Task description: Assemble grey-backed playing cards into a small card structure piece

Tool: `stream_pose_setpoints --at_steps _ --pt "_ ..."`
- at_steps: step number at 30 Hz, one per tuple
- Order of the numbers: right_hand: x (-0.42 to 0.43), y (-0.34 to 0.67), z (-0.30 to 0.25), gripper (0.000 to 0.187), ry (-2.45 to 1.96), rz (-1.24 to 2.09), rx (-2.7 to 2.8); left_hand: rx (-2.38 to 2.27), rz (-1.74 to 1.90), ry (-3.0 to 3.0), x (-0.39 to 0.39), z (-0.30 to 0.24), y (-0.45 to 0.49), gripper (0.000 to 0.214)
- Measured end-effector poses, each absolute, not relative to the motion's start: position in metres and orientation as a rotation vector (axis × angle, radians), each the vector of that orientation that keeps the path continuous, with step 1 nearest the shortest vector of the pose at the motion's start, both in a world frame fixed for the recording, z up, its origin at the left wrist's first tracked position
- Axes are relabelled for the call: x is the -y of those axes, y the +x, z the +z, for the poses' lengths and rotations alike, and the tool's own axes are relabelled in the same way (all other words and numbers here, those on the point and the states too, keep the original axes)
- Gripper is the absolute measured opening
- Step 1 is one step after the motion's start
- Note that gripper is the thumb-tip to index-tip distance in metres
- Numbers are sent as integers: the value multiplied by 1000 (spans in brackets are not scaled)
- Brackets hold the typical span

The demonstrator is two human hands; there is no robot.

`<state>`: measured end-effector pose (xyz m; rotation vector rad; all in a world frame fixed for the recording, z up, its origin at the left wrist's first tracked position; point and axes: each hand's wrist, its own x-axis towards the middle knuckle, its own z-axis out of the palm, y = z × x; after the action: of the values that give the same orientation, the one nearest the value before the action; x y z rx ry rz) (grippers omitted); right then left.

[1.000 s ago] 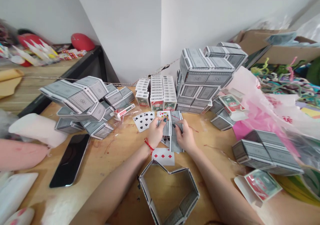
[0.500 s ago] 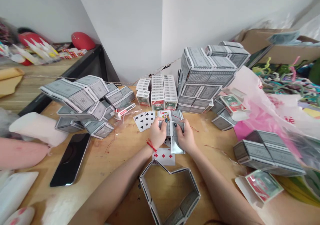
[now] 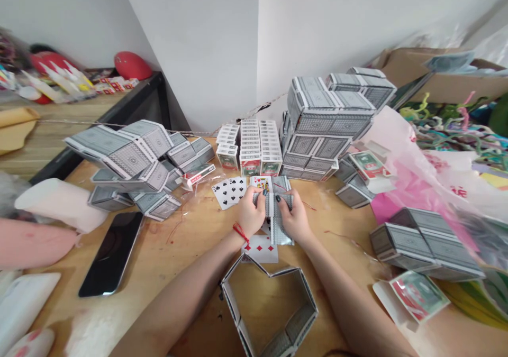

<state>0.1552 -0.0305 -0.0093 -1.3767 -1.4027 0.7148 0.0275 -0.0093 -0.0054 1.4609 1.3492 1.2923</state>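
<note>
Grey-backed playing cards [image 3: 282, 227] are between my two hands at the middle of the table. My left hand [image 3: 252, 212] pinches their left side, thumb on top. On the right side my right hand [image 3: 294, 215] is closed on the same cards, its dark-nailed thumb pressing down. Beneath and around them lie a diamonds card [image 3: 260, 248], a king card [image 3: 260, 183] and spade cards [image 3: 230, 191], face up. Closer to me, between my forearms, stands a heart-shaped frame [image 3: 307, 288] made of cards. How the held cards join is partly hidden by my fingers.
Card-built blocks stand in a left stack [image 3: 130, 150] and a taller right stack [image 3: 317, 119]. Rows of card boxes [image 3: 251, 148] are at the back. A phone [image 3: 111, 254] lies left; an opened card box [image 3: 418, 296] and pink plastic bag [image 3: 391, 150] are right.
The held cards have tilted slightly, and the glare on their lower part is gone. Both hands keep their grip in nearly the same place.
</note>
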Motion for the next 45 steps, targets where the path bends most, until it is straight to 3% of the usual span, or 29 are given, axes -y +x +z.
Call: stream_pose_setpoints --at_steps 8,15,22,26,31,39,45 --pt "28 165 -4 16 -1183 1143 1078 -1071 1233 1199 8 3 21 24" --pt "21 175 -5 19 -1103 1179 917 -790 1198 887 5 -4 19 45" --pt "25 169 12 18 -1059 913 1055 -805 1340 902 5 -1 18 40" --pt "33 163 11 16 -1092 500 1398 -746 1368 892 10 0 20 42" --pt "39 158 0 28 -1089 207 1900 -635 1318 841 14 2 21 52" --pt "40 156 4 35 -990 311 1943 -641 1195 681 10 12 12 52" --pt "30 163 -5 23 -1225 242 1710 -563 1238 586 -6 19 -5 61"
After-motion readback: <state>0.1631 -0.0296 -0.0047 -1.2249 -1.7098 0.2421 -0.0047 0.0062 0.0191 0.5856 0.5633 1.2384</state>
